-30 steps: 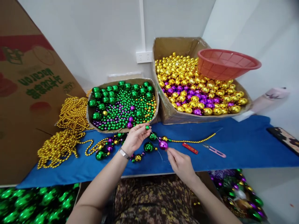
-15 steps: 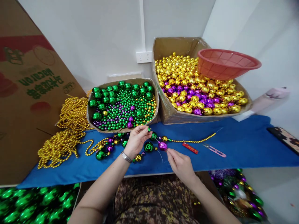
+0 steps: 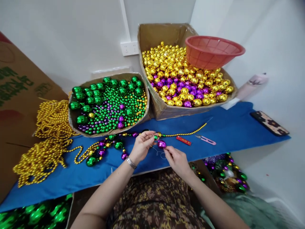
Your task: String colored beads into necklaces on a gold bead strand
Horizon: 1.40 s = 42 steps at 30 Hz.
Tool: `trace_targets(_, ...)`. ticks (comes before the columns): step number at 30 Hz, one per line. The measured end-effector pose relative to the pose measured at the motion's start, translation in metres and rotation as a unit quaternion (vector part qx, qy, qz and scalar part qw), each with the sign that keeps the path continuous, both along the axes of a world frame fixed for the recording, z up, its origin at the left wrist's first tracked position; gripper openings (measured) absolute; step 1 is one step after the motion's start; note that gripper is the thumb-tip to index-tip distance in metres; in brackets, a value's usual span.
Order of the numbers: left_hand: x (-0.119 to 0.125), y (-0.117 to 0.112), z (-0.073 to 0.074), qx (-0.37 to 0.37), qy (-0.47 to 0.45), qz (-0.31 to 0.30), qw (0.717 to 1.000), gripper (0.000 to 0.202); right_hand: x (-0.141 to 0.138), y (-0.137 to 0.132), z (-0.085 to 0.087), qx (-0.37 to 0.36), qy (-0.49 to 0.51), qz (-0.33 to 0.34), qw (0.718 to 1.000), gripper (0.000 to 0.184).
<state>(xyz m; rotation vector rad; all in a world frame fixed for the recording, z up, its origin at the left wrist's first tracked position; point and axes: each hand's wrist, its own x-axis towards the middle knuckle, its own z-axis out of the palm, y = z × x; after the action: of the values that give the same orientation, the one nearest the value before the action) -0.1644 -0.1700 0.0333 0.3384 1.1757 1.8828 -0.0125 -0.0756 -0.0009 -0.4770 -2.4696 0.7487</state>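
My left hand [image 3: 142, 145] is pinched on a small green bead [image 3: 155, 137] at the end of a half-strung garland of green, purple and gold beads [image 3: 105, 149] lying on the blue cloth [image 3: 233, 130]. My right hand [image 3: 175, 159] is closed on a thin thread or wire just below a purple ball [image 3: 161, 144] that sits between the two hands. A strand of small gold beads [image 3: 186, 133] runs off to the right of them.
Behind stand a cardboard box of green and purple beads [image 3: 109, 103] and a larger box of gold and purple balls [image 3: 186, 79] with a red plastic basket [image 3: 212, 51] on it. Gold strands [image 3: 45, 136] pile at left. Pink snips [image 3: 206, 139], a red strip [image 3: 183, 140], a phone [image 3: 269, 122] lie right.
The view has swung, so everything sits further left and lower. My left hand has brought the green bead down close to the purple ball; the hands are closer together.
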Motion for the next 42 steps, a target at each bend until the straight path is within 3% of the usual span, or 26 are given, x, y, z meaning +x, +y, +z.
trace_targets(7, 0.002, 0.001, -0.004, 0.003, -0.005, -0.014, 1.0, 0.028, -0.001, 0.001, -0.004, 0.008, 0.007, -0.011, 1.0, 0.021)
trace_targets(14, 0.006, 0.005, -0.013, -0.017, 0.043, -0.008, 0.999, 0.022, -0.004, 0.001, -0.011, -0.064, 0.008, -0.01, 0.998, 0.021)
trace_targets(17, 0.007, 0.011, -0.021, -0.028, 0.119, 0.004, 0.993, 0.022, -0.008, 0.001, -0.021, -0.091, -0.011, -0.023, 0.996, 0.019)
trace_targets(21, 0.008, 0.02, -0.032, -0.063, 0.293, 0.008, 0.954, 0.023, -0.009, 0.011, -0.026, -0.1, -0.039, -0.03, 0.994, 0.025)
trace_targets(26, 0.015, 0.03, -0.031, -0.073, 0.505, -0.075, 0.857, 0.022, -0.006, 0.032, 0.005, -0.133, 0.016, -0.037, 0.99, 0.032)
trace_targets(28, 0.02, 0.036, -0.028, -0.066, 0.543, -0.099, 0.831, 0.022, -0.007, 0.037, 0.018, -0.124, 0.049, -0.031, 0.991, 0.025)
trace_targets(31, 0.023, 0.044, -0.027, -0.081, 0.545, -0.112, 0.827, 0.024, -0.008, 0.049, 0.03, -0.121, 0.093, -0.066, 0.986, 0.026)
trace_targets(33, 0.02, 0.047, -0.027, -0.106, 0.541, -0.125, 0.825, 0.026, -0.003, 0.067, 0.035, -0.16, 0.134, -0.131, 0.969, 0.03)
trace_targets(36, 0.009, 0.046, -0.027, -0.134, 0.558, -0.161, 0.803, 0.032, 0.013, 0.108, 0.04, -0.227, 0.22, -0.229, 0.921, 0.037)
trace_targets(42, -0.015, 0.041, -0.027, -0.141, 0.599, -0.212, 0.759, 0.034, 0.052, 0.18, 0.034, -0.311, 0.296, -0.337, 0.838, 0.047)
